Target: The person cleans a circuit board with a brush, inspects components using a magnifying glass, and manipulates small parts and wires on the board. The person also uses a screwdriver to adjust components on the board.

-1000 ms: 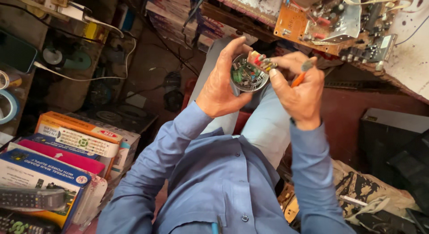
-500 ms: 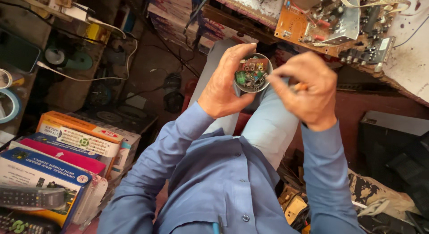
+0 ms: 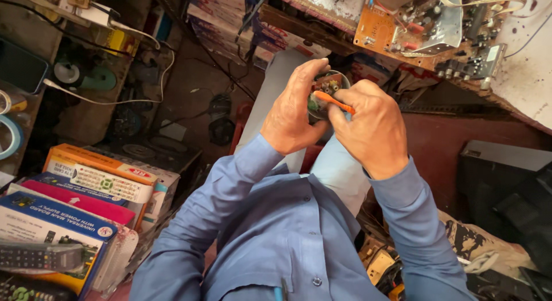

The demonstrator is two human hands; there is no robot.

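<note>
So we've got a small round circuit module (image 3: 322,89) cupped in our left hand (image 3: 296,114), fingers curled around its rim so the component side faces up at us. Seems like the sensible way to hold it: the palm steadies the thing from behind and leaves the top free to work on. Our right hand (image 3: 368,125) is closed around a thin orange-handled tool (image 3: 333,101), pinched between thumb and forefinger, with the handle lying across the module's face. It's all held up over our lap, just in front of the chest, probably so we can see the tiny parts up close.

Honestly, a lot is hard to make out. The tool's tip is buried behind our fingers, so we can't tell if it's a screwdriver or something else, or whether it actually touches the board. Most of the module is covered by both hands; only a few little green and tan parts peek out.

Beyond the hands, on the table (image 3: 517,77), sits an orange circuit board (image 3: 402,25) with a metal shield, cut off by the frame's top edge. Off past our left elbow there's a stack of coloured boxes (image 3: 75,197) and a remote control (image 3: 40,256), also partly cropped.
</note>
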